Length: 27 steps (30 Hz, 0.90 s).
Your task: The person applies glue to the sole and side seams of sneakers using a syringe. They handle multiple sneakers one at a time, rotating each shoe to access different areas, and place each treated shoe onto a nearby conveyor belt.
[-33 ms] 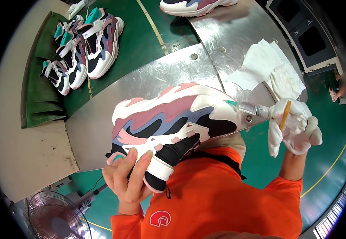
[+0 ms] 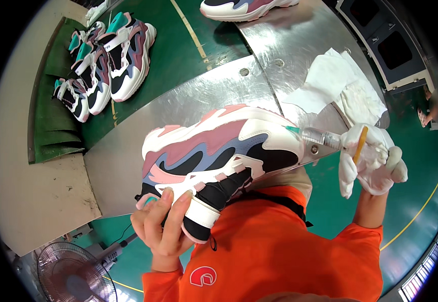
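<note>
A white, mauve, blue and black sneaker [image 2: 194, 144] is tipped on its side in front of me, sole edge facing away. Bare, my left hand [image 2: 159, 227] grips it at the collar and tongue, thumb and fingers closed. On the right, my right hand [image 2: 372, 160] wears a white glove and is closed round a clear syringe [image 2: 323, 138]. Its green tip [image 2: 293, 130] meets the toe end of the sole edge. A yellow-orange strip [image 2: 361, 144] crosses the gloved fingers; whether it belongs to the syringe I cannot tell.
Several matching sneakers [image 2: 130, 63] stand on the green conveyor belt [image 2: 171, 48] at the far left. Another sneaker [image 2: 246, 9] is at the top edge. White cloths [image 2: 329, 80] lie on the metal table [image 2: 219, 83]. A fan [image 2: 75, 277] stands lower left, a dark cabinet [image 2: 387, 43] upper right.
</note>
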Motion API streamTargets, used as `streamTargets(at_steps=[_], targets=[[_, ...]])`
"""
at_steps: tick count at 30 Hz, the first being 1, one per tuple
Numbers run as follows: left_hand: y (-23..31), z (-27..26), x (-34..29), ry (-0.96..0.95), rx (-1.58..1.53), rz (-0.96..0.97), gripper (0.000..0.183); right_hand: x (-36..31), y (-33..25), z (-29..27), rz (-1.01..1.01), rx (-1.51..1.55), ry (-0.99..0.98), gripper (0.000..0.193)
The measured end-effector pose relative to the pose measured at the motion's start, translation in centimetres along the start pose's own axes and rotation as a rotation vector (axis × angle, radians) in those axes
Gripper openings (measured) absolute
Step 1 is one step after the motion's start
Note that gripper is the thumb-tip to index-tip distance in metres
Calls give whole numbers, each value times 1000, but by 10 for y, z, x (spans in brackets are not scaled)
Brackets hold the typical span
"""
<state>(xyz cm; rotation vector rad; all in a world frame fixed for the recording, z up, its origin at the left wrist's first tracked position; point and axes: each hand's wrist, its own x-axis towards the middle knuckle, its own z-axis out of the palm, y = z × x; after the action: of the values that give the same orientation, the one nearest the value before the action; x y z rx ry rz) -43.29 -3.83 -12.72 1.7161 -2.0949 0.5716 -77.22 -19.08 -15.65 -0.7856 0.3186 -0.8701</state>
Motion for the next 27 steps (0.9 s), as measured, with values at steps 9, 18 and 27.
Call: streamTargets(at_steps=[9,18,27], targets=[[23,4,-6,-3,105,-30,65,-21,34,-11,-188,140,99,78],[29,4,-3,37,87,-36,73,-36,51,6,-249,175,200,96],[23,10,-3,116,106,15,61,-39,39,34,-236,73,299,89]])
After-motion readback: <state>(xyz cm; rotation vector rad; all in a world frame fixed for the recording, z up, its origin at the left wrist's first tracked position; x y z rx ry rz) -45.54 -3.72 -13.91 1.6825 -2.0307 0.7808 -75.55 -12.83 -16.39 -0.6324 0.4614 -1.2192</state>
